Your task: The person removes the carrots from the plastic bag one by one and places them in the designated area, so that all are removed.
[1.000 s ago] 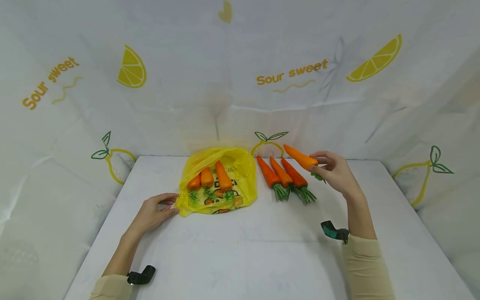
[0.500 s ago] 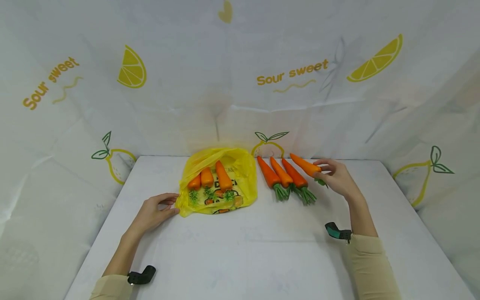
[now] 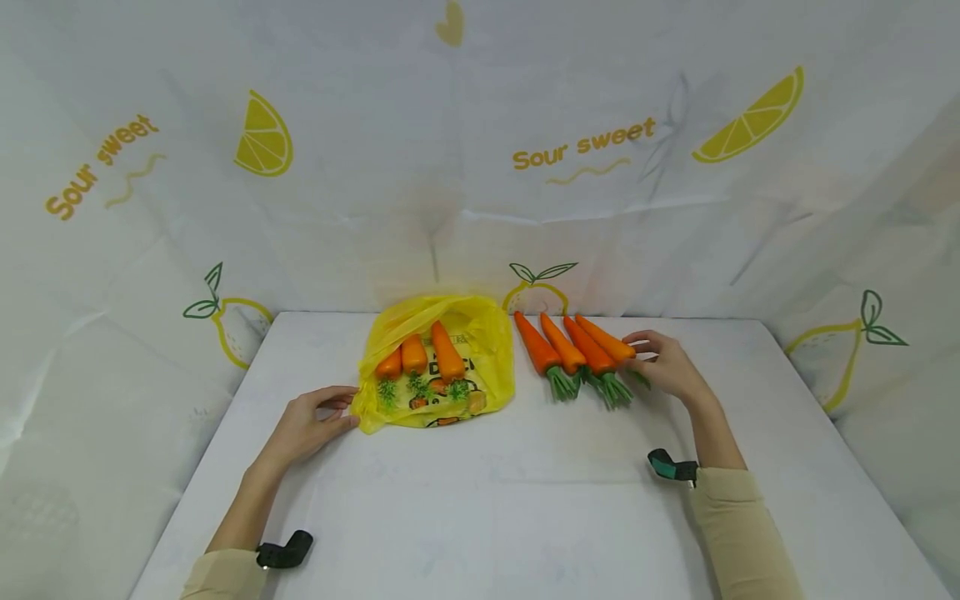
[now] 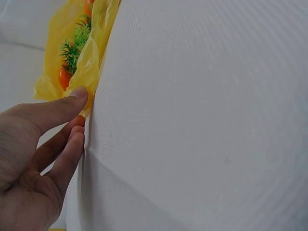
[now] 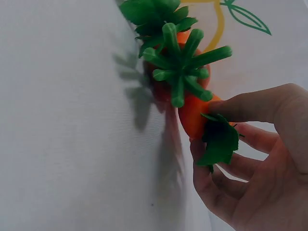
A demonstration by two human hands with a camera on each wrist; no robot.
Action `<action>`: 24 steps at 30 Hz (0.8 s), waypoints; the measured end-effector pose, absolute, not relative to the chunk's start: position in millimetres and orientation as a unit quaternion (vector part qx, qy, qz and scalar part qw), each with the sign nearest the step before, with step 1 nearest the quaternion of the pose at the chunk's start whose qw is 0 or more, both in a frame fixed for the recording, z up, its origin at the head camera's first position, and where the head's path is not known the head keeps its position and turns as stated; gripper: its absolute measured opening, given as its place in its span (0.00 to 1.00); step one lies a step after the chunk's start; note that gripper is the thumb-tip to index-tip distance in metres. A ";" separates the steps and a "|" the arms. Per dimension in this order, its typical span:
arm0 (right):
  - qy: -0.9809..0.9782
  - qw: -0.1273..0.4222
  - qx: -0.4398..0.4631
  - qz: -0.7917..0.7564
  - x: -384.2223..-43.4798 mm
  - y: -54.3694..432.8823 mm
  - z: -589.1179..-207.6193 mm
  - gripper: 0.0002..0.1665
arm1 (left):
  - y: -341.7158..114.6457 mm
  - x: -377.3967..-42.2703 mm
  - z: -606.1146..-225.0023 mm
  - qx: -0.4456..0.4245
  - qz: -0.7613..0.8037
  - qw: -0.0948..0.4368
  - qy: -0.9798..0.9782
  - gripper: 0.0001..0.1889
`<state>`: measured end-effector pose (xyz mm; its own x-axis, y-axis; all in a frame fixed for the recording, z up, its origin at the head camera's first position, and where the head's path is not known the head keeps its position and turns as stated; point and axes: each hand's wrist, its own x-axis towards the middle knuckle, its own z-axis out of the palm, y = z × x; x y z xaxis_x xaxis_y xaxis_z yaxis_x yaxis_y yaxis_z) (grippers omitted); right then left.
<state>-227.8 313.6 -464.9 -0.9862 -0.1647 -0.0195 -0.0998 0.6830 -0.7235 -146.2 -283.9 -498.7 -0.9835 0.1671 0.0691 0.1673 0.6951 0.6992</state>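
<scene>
My right hand (image 3: 663, 362) pinches an orange carrot (image 3: 603, 337) near its leafy end, at the right end of a row. In the right wrist view, thumb and fingers sit round the top of this carrot (image 5: 192, 118), beside its dark green leaves. Three more carrots (image 3: 538, 343) lie slanted to its left, tips toward the wall. At the left, a yellow plastic bag (image 3: 491, 375) lies with its mouth spread, three small carrots (image 3: 447, 354) showing in it. My left hand (image 3: 311, 425) pinches the bag's left corner; the left wrist view shows the thumb on the yellow film (image 4: 86, 67).
The white tabletop (image 3: 480, 517) stretches in front of the bag and carrots. A white cloth (image 3: 420, 183) printed with lemons and lettering rises behind the table and at both sides. Each wrist wears a small black camera mount (image 3: 285, 550).
My right hand has lowered its carrot from above the table to beside the row, bringing it against the rightmost carrot. The left hand and bag have stayed put.
</scene>
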 end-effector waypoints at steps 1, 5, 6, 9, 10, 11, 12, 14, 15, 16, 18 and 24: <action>0.916 0.043 -0.073 -0.391 -228.2 314.2 -466.6 0.25 | -283.9 -146.3 -498.8 -0.092 -0.379 0.001 -0.921 0.24; 0.915 0.047 -0.075 -0.393 -228.6 315.8 -471.3 0.26 | -284.2 -146.5 -498.8 -0.095 -0.376 0.002 -0.922 0.24; 0.915 0.048 -0.075 -0.394 -228.5 316.2 -472.2 0.26 | -284.1 -146.4 -498.7 -0.095 -0.377 0.002 -0.921 0.24; 0.913 0.045 -0.082 -0.397 -227.7 317.8 -474.1 0.27 | -284.0 -146.2 -498.2 -0.095 -0.377 0.000 -0.921 0.24; 0.913 0.044 -0.084 -0.397 -227.9 318.2 -474.6 0.27 | -284.0 -146.2 -498.1 -0.095 -0.377 0.000 -0.921 0.24; 0.913 0.043 -0.086 -0.397 -228.3 318.6 -475.4 0.27 | -284.0 -146.2 -498.1 -0.095 -0.376 0.000 -0.922 0.24; 0.913 0.042 -0.087 -0.397 -228.3 318.5 -475.2 0.27 | -284.0 -146.1 -498.0 -0.095 -0.377 0.000 -0.921 0.24; 0.913 0.039 -0.086 -0.397 -227.9 318.6 -474.1 0.27 | -283.9 -146.1 -498.2 -0.096 -0.377 0.002 -0.921 0.24; 0.913 0.038 -0.082 -0.397 -227.8 318.5 -473.3 0.27 | -283.9 -146.1 -498.5 -0.096 -0.377 0.002 -0.921 0.24; 0.914 0.036 -0.079 -0.396 -227.4 318.3 -472.2 0.27 | -283.9 -146.2 -498.7 -0.096 -0.378 0.002 -0.921 0.24; 0.916 0.029 -0.073 -0.392 -225.7 319.1 -469.7 0.26 | -283.9 -146.3 -499.1 -0.096 -0.379 0.003 -0.920 0.24; 0.921 0.007 -0.053 -0.385 -222.9 318.0 -461.9 0.28 | -283.7 -146.8 -499.1 -0.096 -0.381 0.004 -0.919 0.24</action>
